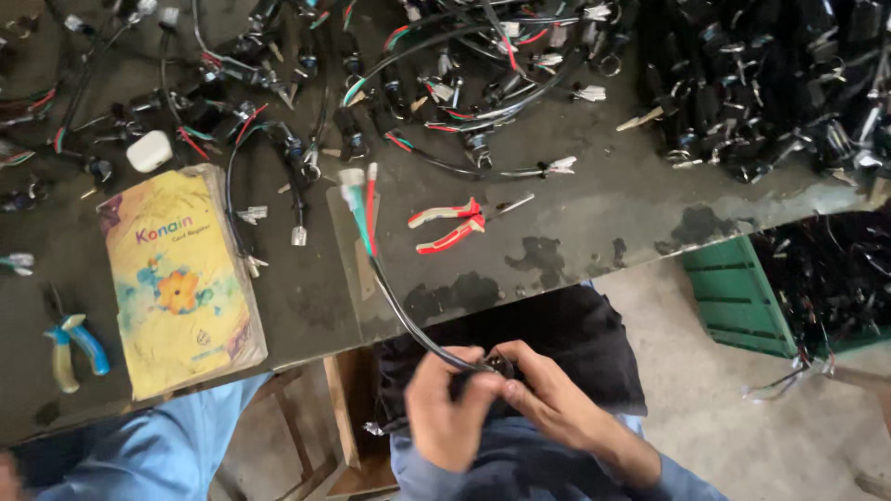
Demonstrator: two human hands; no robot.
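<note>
Small black part (498,364) mostly hidden between both hands; wire heap (770,83) cut off top-right.

Dark, stained metal workbench (594,218) carries red-handled pliers (450,225), a yellow flower-printed notebook (178,278), blue-and-yellow-handled pliers (72,341), a small white case (148,150) and tangled black wire harnesses (445,83).

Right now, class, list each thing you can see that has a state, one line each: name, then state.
left hand: closed around the black cable
right hand: fingers pinching the small black part at the cable's end
black cable: bent, running from the hands up onto the workbench
red-handled pliers: lying flat, handles spread
blue-and-yellow pliers: lying flat, untouched
yellow notebook: closed, lying flat
green crate: on the floor, contents unclear
</note>
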